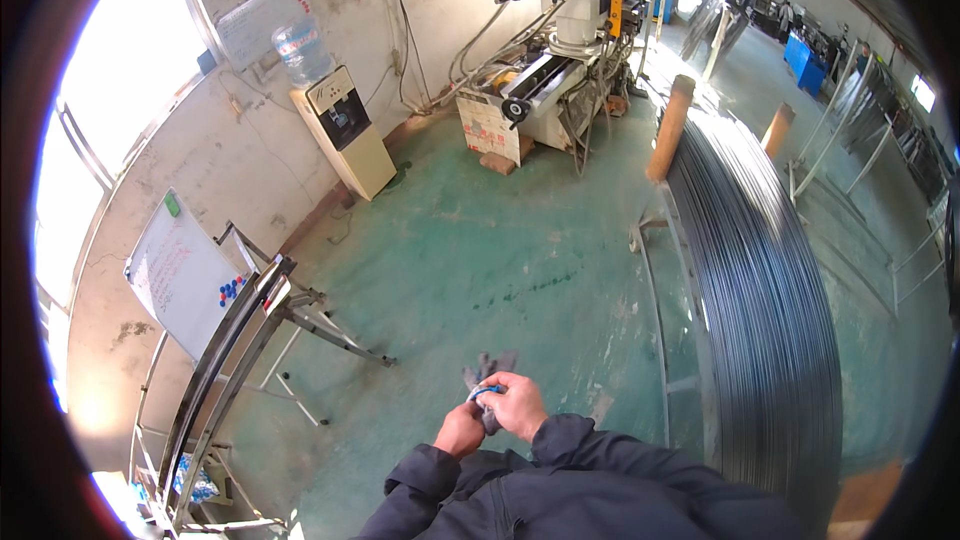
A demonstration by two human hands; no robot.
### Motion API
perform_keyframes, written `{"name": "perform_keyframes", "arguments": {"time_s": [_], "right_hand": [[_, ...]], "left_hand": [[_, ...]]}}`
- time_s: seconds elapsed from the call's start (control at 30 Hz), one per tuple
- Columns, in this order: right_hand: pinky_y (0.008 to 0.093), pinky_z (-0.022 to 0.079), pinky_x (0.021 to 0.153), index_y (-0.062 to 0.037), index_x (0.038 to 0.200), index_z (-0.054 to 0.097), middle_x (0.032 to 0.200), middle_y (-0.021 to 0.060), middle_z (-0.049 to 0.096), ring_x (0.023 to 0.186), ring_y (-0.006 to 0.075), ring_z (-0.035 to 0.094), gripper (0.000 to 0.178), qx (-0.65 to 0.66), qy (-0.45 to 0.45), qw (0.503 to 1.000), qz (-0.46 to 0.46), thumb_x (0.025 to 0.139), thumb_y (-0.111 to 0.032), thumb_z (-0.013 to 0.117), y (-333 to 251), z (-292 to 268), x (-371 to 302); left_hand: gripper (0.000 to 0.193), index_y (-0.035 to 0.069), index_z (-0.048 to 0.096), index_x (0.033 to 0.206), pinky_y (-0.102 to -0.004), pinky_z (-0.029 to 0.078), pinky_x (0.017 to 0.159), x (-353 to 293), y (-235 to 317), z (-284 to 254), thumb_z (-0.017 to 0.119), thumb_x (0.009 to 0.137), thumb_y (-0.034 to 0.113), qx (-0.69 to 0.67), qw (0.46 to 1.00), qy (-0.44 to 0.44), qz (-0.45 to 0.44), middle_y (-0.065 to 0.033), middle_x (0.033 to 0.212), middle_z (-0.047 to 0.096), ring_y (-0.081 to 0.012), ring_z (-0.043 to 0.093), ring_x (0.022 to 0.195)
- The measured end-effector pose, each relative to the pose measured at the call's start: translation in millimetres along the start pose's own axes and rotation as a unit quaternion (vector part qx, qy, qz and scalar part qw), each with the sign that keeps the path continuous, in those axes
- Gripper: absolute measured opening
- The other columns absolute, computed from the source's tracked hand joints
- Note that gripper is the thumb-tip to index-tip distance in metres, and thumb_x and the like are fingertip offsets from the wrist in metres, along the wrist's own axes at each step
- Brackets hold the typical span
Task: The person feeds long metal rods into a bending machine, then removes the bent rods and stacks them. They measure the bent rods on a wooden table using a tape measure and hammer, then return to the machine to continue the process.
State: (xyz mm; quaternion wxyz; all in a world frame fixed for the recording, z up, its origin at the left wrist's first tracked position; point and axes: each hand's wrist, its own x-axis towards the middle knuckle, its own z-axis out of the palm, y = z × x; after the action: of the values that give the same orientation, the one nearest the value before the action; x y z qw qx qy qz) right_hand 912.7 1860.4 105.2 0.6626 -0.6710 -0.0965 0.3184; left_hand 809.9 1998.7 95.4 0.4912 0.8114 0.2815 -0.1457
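Both my hands are together in front of my dark jacket, low in the middle of the view. They grip a grey work glove (pixel 472 376) with a blue edge at its cuff. The glove's fingers point away from me, past my knuckles. My left hand (pixel 459 430) is closed on the near left side of it. My right hand (pixel 518 407) pinches the cuff by the blue edge. More grey fabric hangs between the hands; whether it is a second glove I cannot tell.
Long thin metal rods (pixel 770 310) lie bundled on a rack to my right, between wooden posts (pixel 671 128). A metal frame (pixel 215 380) and whiteboard (pixel 185 270) stand left. Beyond are a water dispenser (pixel 345 135) and a bending machine (pixel 560 70). The floor (pixel 450 230) is green.
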Motion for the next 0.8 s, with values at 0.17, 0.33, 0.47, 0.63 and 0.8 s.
{"name": "perform_keyframes", "arguments": {"time_s": [0.17, 0.33, 0.47, 0.63, 0.8], "right_hand": [[0.0316, 0.058, 0.082, -0.0018, 0.119, 0.081, 0.098, 0.0045, 0.083, 0.088, 0.0108, 0.073, 0.023, 0.067, -0.21, 0.972, 0.083, 0.103, -0.019, 0.085, -27.9, -7.9, 88.7], [0.0554, 0.062, 0.077, -0.0113, 0.117, 0.075, 0.09, 0.0244, 0.08, 0.085, 0.0456, 0.078, 0.026, -0.34, -0.129, 0.914, -0.181, 0.105, -0.034, 0.077, -67.4, -6.5, 176.3], [0.0653, 0.06, 0.076, -0.0086, 0.117, 0.064, 0.087, 0.0269, 0.079, 0.086, 0.0526, 0.077, 0.03, -0.416, -0.068, 0.885, -0.197, 0.105, -0.035, 0.072, -107.6, 12.8, 251.4], [0.0653, 0.058, 0.073, -0.0087, 0.123, 0.06, 0.086, 0.0262, 0.078, 0.082, 0.0521, 0.076, 0.023, -0.396, 0.047, 0.898, -0.186, 0.113, -0.028, 0.063, -155.7, 33.6, 333.9], [0.0636, 0.057, 0.074, -0.0107, 0.123, 0.063, 0.085, 0.0236, 0.078, 0.082, 0.0514, 0.075, 0.018, -0.329, 0.115, 0.91, -0.225, 0.114, -0.027, 0.061, -206.5, 23.9, 417.6]], "left_hand": [[0.018, -0.001, 0.075, 0.12, -0.0389, 0.055, 0.058, 89.6, 10.5, -62.9, 0.062, 0.113, 0.008, -0.377, 0.92, -0.023, -0.106, -0.0104, 0.094, 0.077, -0.0217, 0.072, 0.073], [0.021, 0.003, 0.079, 0.117, -0.0447, 0.062, 0.077, 227.3, -34.6, -106.6, 0.079, 0.098, 0.011, -0.094, 0.983, -0.051, 0.153, -0.0162, 0.102, 0.082, -0.0319, 0.08, 0.09], [0.026, 0.003, 0.08, 0.118, -0.0435, 0.062, 0.087, 344.1, -8.8, -155.9, 0.079, 0.092, 0.006, -0.415, 0.903, -0.092, 0.057, -0.0183, 0.106, 0.081, -0.0349, 0.079, 0.097], [0.031, -0.003, 0.072, 0.133, -0.0448, 0.062, 0.103, 389.6, 98.2, -219.8, 0.05, 0.113, 0.006, -0.657, 0.735, -0.165, -0.027, -0.0154, 0.128, 0.078, -0.0302, 0.075, 0.115], [0.028, -0.005, 0.07, 0.134, -0.0402, 0.06, 0.102, 425.0, 143.4, -246.8, 0.055, 0.119, 0.013, -0.359, 0.909, -0.194, 0.084, -0.0149, 0.131, 0.076, -0.0256, 0.073, 0.118]]}}
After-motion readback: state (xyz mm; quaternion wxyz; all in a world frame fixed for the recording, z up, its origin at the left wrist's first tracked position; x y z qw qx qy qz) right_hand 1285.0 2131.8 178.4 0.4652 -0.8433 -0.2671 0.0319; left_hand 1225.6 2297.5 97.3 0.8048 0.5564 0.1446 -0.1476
